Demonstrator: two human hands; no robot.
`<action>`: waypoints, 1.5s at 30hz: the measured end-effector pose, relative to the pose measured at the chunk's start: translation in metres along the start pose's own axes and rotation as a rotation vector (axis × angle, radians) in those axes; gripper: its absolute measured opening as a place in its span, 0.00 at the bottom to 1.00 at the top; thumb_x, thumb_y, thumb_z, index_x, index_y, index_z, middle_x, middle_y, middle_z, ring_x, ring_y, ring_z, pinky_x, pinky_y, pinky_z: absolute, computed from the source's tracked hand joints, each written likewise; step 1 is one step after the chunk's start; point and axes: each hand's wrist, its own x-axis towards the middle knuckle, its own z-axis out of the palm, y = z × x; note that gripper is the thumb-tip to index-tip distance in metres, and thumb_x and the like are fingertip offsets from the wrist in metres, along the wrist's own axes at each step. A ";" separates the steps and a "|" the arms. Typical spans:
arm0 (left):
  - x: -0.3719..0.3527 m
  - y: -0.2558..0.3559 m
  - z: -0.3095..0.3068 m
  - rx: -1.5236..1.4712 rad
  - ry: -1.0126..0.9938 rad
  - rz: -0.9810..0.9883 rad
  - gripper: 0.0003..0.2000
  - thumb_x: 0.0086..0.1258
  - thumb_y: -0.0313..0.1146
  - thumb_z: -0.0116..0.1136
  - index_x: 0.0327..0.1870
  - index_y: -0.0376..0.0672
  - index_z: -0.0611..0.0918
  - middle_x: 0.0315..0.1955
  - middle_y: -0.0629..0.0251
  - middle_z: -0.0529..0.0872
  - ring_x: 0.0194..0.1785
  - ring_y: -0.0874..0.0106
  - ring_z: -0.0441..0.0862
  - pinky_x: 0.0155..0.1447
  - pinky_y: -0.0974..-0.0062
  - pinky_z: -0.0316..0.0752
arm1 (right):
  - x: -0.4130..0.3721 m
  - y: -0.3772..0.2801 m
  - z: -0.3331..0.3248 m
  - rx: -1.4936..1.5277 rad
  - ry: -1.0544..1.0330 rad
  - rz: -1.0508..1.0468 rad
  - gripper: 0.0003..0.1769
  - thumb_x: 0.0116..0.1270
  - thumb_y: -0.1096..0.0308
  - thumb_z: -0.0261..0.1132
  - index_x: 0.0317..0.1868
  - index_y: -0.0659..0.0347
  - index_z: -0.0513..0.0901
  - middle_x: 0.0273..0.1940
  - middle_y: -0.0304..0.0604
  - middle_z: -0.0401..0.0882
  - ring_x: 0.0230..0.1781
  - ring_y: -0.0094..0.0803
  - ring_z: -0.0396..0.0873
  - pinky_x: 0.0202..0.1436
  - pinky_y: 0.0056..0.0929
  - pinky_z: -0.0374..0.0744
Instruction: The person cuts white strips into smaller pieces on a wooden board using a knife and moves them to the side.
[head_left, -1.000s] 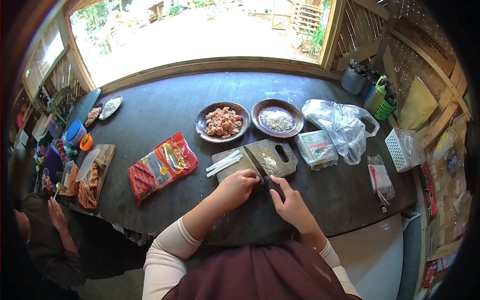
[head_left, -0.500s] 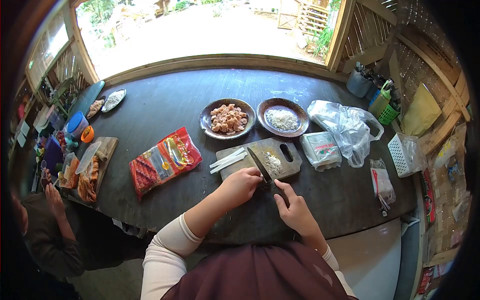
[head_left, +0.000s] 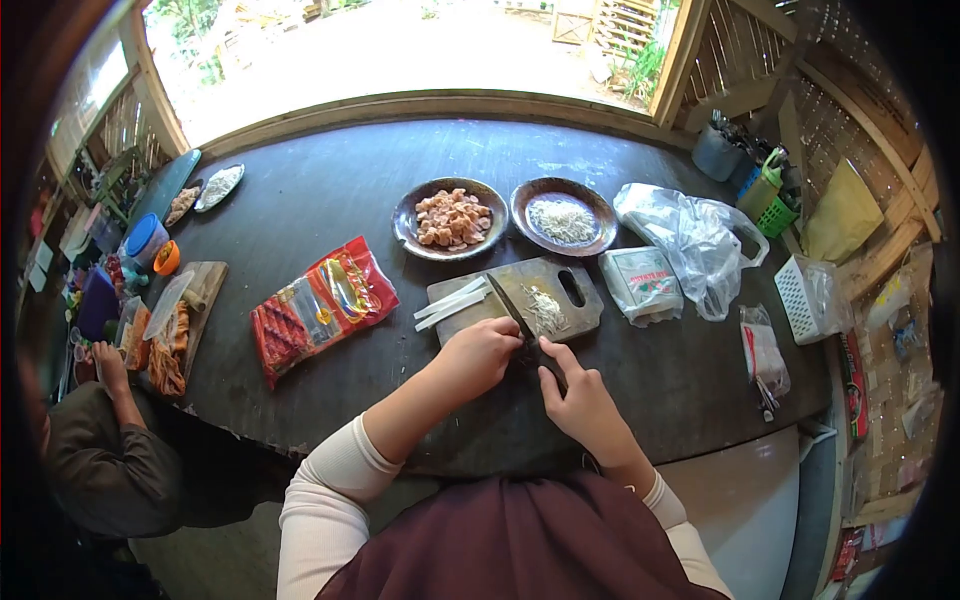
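My right hand is closed around the handle of a dark-bladed knife, which points away from me over a wooden cutting board. Beside the blade, my left hand has its fingers curled together at the board's near edge. What they pinch, if anything, is hidden. White strips lie on the board left of the knife, and a small heap of fine white shreds lies to its right. Beyond the board are a plate of pinkish-brown chunks and a plate of white shreds.
A red food packet lies left of the board. To the right are a wrapped white pack, a plastic bag and a white basket. Another person's sleeve is at the left table edge, near several containers.
The view has shifted slightly, so the tabletop things sit a little higher. My hands stay around the knife at the board's near edge. The other person's hand and arm have changed position.
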 end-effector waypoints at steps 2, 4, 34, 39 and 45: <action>0.001 0.002 -0.003 -0.003 0.000 -0.022 0.11 0.58 0.21 0.57 0.41 0.36 0.86 0.45 0.57 0.84 0.48 0.57 0.83 0.54 0.64 0.79 | -0.001 -0.001 -0.001 -0.043 -0.009 0.003 0.21 0.69 0.70 0.61 0.62 0.59 0.74 0.29 0.64 0.81 0.30 0.59 0.82 0.31 0.49 0.77; 0.000 0.001 -0.002 0.000 0.001 -0.016 0.11 0.58 0.21 0.57 0.41 0.37 0.86 0.45 0.57 0.84 0.48 0.57 0.83 0.54 0.64 0.79 | -0.004 -0.001 -0.002 -0.019 -0.008 -0.012 0.21 0.69 0.69 0.61 0.62 0.59 0.74 0.30 0.64 0.81 0.31 0.60 0.82 0.31 0.50 0.78; -0.002 -0.006 0.000 -0.020 -0.050 -0.006 0.14 0.59 0.20 0.55 0.45 0.38 0.86 0.44 0.58 0.84 0.47 0.60 0.83 0.53 0.68 0.79 | -0.012 -0.014 -0.012 0.086 -0.040 0.166 0.21 0.71 0.66 0.60 0.64 0.56 0.75 0.30 0.63 0.81 0.34 0.56 0.85 0.34 0.40 0.78; -0.002 -0.003 0.000 0.009 -0.038 -0.013 0.14 0.58 0.20 0.55 0.45 0.38 0.86 0.45 0.59 0.84 0.49 0.60 0.83 0.55 0.68 0.79 | -0.016 -0.003 -0.004 0.108 -0.010 0.110 0.22 0.71 0.67 0.60 0.64 0.58 0.74 0.29 0.64 0.80 0.33 0.59 0.83 0.33 0.41 0.77; -0.001 0.002 -0.005 0.003 -0.047 -0.024 0.13 0.58 0.20 0.55 0.44 0.37 0.85 0.46 0.58 0.84 0.50 0.60 0.82 0.56 0.68 0.78 | -0.018 -0.003 -0.001 0.098 0.019 0.042 0.22 0.71 0.68 0.60 0.64 0.59 0.74 0.32 0.66 0.80 0.34 0.60 0.82 0.34 0.42 0.78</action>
